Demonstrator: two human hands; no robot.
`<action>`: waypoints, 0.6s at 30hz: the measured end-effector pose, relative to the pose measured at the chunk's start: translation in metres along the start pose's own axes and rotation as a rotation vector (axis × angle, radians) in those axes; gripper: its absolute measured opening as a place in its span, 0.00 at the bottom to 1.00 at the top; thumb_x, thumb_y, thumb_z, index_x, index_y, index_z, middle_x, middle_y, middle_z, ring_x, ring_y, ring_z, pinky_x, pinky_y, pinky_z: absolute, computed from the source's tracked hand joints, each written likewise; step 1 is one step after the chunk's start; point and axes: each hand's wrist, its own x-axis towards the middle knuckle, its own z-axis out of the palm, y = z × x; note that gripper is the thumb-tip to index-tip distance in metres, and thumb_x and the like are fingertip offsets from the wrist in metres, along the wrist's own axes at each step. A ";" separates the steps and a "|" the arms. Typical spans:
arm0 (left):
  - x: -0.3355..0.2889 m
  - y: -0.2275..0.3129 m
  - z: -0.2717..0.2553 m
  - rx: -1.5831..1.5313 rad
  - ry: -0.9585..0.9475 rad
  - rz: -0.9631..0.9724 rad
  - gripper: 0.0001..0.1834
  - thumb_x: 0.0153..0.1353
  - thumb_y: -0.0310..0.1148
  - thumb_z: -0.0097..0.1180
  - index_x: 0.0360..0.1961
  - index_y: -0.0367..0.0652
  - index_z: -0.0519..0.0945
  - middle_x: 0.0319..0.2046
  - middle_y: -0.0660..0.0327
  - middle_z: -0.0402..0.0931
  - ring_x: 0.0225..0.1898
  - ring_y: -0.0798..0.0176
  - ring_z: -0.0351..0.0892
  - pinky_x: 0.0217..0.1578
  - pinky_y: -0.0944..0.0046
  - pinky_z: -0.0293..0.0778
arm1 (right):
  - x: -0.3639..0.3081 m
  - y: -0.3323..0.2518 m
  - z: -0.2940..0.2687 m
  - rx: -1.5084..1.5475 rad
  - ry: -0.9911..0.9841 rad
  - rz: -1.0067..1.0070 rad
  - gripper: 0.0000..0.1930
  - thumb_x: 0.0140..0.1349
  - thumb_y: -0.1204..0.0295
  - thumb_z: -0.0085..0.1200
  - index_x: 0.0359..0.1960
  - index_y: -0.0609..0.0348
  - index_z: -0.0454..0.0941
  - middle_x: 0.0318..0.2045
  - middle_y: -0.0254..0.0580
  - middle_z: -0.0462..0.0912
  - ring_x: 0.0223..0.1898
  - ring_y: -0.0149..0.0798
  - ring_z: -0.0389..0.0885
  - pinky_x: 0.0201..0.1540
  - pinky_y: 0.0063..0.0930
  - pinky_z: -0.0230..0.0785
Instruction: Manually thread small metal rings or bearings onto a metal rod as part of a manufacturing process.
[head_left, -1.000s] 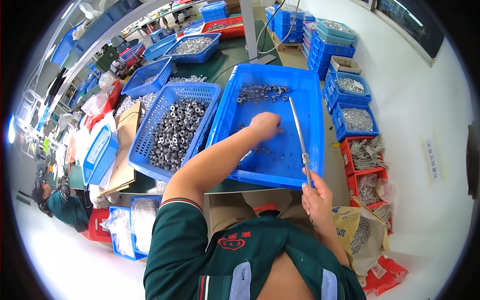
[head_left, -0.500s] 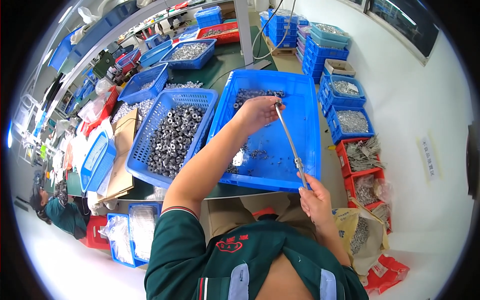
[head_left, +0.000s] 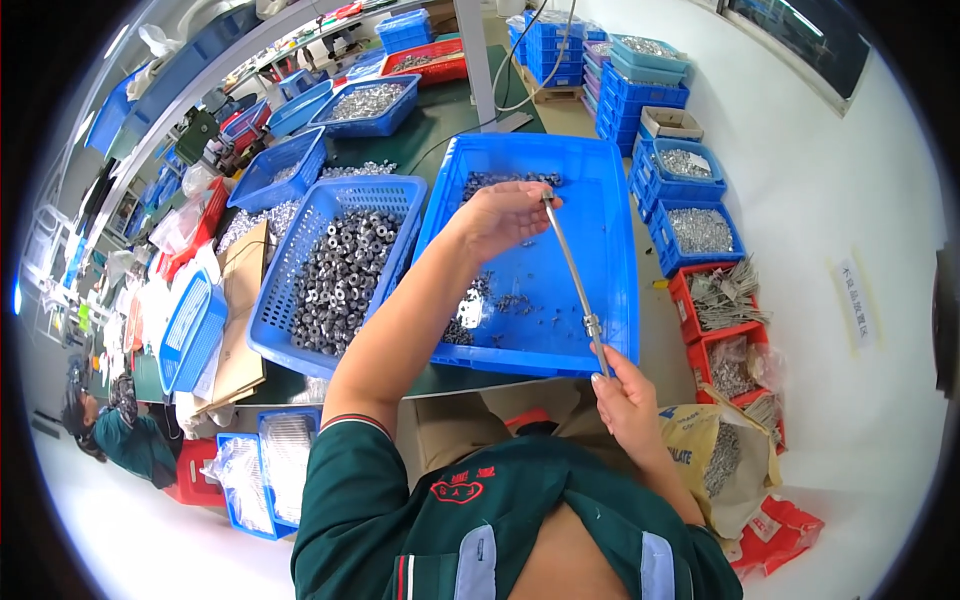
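Above a blue plastic tub (head_left: 585,365), my two hands hold a slim metal rod (head_left: 570,257) at a slant. My right hand (head_left: 627,397) is closed around its lower end, close to the tub's near right corner. A metal collar (head_left: 592,325) sits on the rod just above those fingers. My left hand (head_left: 505,217) pinches a small metal nut (head_left: 547,196) at the rod's upper tip; whether the tip passes through it I cannot tell. Inside the tub, dark metal nuts (head_left: 480,182) lie by the far wall, and smaller loose parts (head_left: 512,302) are scattered at the near left.
Left of the tub stands a blue basket (head_left: 262,335) heaped with dark nuts (head_left: 345,265). Cardboard (head_left: 240,330) leans beyond it. On the right, blue crates (head_left: 697,232) and red bins (head_left: 725,300) of metal parts line the wall. A co-worker (head_left: 130,430) is at the far left.
Both hands keep their hold on the rod and the nut. The whole view has shifted slightly, with hands and tub moving together a little up and left.
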 end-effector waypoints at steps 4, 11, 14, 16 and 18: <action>-0.003 0.000 0.000 -0.018 -0.119 0.003 0.11 0.58 0.29 0.56 0.41 0.36 0.76 0.39 0.52 0.78 0.38 0.62 0.78 0.44 0.62 0.73 | -0.009 -0.020 0.006 0.220 -0.048 0.059 0.21 0.64 0.77 0.43 0.60 0.62 0.62 0.15 0.23 0.61 0.13 0.16 0.57 0.14 0.12 0.48; -0.015 -0.023 0.039 0.121 -0.242 -0.164 0.12 0.57 0.28 0.57 0.42 0.37 0.77 0.43 0.50 0.77 0.44 0.60 0.78 0.46 0.63 0.73 | 0.004 -0.021 0.008 0.150 0.034 -0.048 0.21 0.65 0.76 0.43 0.60 0.61 0.62 0.14 0.22 0.60 0.12 0.15 0.56 0.13 0.12 0.49; -0.022 -0.021 0.048 0.331 -0.355 -0.252 0.13 0.58 0.29 0.57 0.44 0.38 0.77 0.41 0.57 0.79 0.42 0.65 0.77 0.43 0.66 0.71 | 0.009 -0.026 0.011 0.105 0.049 -0.036 0.21 0.64 0.75 0.46 0.60 0.60 0.63 0.13 0.22 0.61 0.11 0.16 0.56 0.13 0.12 0.48; -0.020 -0.028 0.046 0.336 -0.387 -0.274 0.15 0.58 0.29 0.56 0.46 0.38 0.76 0.41 0.59 0.79 0.41 0.65 0.77 0.41 0.66 0.71 | 0.013 -0.027 0.011 0.090 0.069 -0.042 0.21 0.64 0.75 0.46 0.59 0.60 0.64 0.13 0.21 0.61 0.11 0.16 0.56 0.13 0.12 0.48; -0.022 -0.026 0.045 0.393 -0.372 -0.290 0.16 0.57 0.29 0.57 0.47 0.37 0.76 0.43 0.55 0.78 0.42 0.62 0.78 0.43 0.65 0.73 | 0.013 -0.030 0.012 0.093 0.088 -0.045 0.20 0.64 0.75 0.47 0.58 0.60 0.65 0.13 0.21 0.61 0.12 0.15 0.56 0.14 0.12 0.48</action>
